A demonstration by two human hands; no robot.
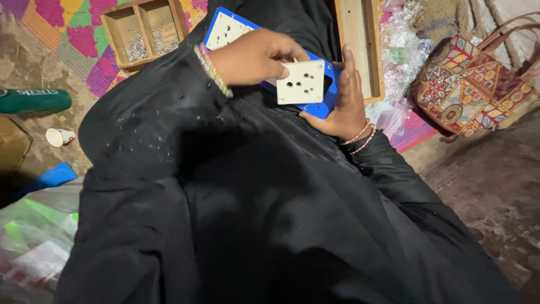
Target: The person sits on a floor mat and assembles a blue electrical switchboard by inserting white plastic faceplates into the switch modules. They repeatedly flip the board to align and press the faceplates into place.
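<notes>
Colourful mat behind; left hand (253, 56) pinching white socket plate (301, 83), right hand (340, 104) cupped under blue board (326, 95).

- Wooden compartment tray (143, 31), 11 o'clock: small metal pieces lie in its sections.
- Second wooden tray (360, 45), 1 o'clock, long, pale inside.
- Bright woven mat (73, 39), pink, yellow and purple, under both trays.
- Heap of clear plastic bags (402, 50), just beside the second tray.
- Patterned cloth handbag (469, 90), 2 o'clock, on the bare floor.
- Small paper cup (59, 137), 9 o'clock, tipped on its side.
- Dark green bottle (34, 101), lying flat, near the cup.
- Blue sheet (50, 177), 8 o'clock.
- Black cloth (253, 214) fills the centre.
</notes>
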